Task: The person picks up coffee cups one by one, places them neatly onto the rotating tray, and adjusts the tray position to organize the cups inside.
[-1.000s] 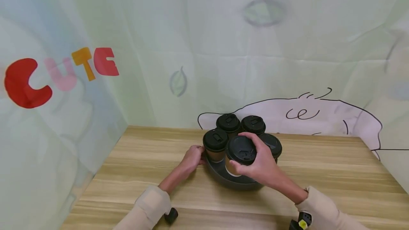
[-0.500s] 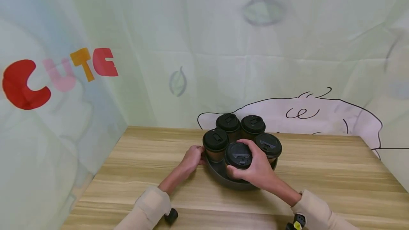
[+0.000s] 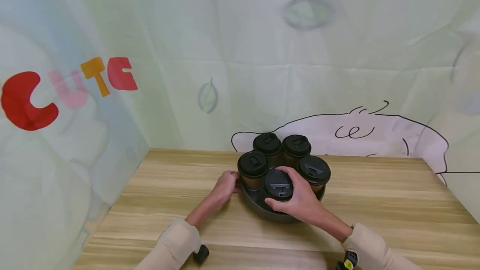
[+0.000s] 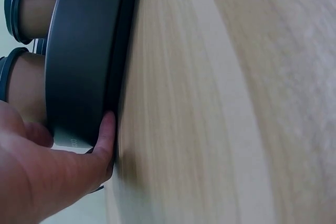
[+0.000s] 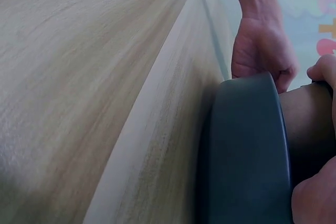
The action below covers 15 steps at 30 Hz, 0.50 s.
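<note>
A round dark tray (image 3: 268,212) carries several brown paper coffee cups with black lids, standing upright in a ring. My right hand (image 3: 303,199) holds the front coffee cup (image 3: 278,184) around its lid, thumb in front and fingers behind. In the right wrist view this cup's brown side (image 5: 304,114) rises from inside the tray wall (image 5: 247,150). At the tray's left edge, my left hand (image 3: 226,184) grips the rim. The left wrist view has its thumb (image 4: 106,132) low against the tray's outer side (image 4: 84,61); the other fingers are partly hidden behind.
The tray stands on a wood-grain table (image 3: 168,207), toward its back edge. Behind hangs a printed cloth (image 3: 187,53) with coloured letters on the left. Wrist camera mounts (image 3: 201,253) sit under both sleeves.
My right hand has lowered the coffee cup into the front of the tray and shifted slightly left, uncovering the right-hand cup's lid. The left hand has kept its place at the rim.
</note>
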Each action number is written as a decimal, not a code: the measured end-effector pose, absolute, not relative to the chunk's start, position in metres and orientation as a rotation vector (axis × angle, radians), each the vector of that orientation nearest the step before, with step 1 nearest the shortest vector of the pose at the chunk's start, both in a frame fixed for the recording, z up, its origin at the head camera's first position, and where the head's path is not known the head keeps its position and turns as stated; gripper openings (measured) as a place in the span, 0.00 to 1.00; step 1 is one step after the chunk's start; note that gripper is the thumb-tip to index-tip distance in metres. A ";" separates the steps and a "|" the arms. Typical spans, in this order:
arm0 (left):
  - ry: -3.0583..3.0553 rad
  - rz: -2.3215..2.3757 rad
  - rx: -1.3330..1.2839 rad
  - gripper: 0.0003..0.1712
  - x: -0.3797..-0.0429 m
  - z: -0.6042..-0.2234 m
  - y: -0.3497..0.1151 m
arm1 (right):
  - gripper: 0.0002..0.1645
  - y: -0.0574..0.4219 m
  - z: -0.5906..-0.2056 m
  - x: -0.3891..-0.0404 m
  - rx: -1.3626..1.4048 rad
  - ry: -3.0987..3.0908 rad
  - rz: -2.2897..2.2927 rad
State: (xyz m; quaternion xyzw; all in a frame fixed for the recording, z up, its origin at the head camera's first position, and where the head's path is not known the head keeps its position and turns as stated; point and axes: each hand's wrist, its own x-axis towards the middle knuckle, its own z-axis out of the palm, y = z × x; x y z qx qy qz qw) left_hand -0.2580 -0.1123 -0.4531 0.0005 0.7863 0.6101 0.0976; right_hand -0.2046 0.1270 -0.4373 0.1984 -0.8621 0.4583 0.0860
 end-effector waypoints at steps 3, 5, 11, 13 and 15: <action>2.334 1.796 -0.007 0.21 -0.257 -0.452 -0.112 | 0.50 0.127 -0.436 -0.205 0.596 -2.574 1.355; 2.332 1.794 -0.011 0.22 -0.257 -0.452 -0.112 | 0.51 0.128 -0.436 -0.205 0.598 -2.578 1.349; 2.330 1.805 -0.016 0.22 -0.256 -0.452 -0.112 | 0.54 0.129 -0.434 -0.205 0.603 -2.591 1.344; 2.333 1.805 -0.014 0.22 -0.256 -0.452 -0.112 | 0.55 0.129 -0.434 -0.205 0.603 -2.595 1.346; 2.332 1.805 -0.013 0.21 -0.256 -0.452 -0.112 | 0.56 0.130 -0.435 -0.205 0.606 -2.598 1.344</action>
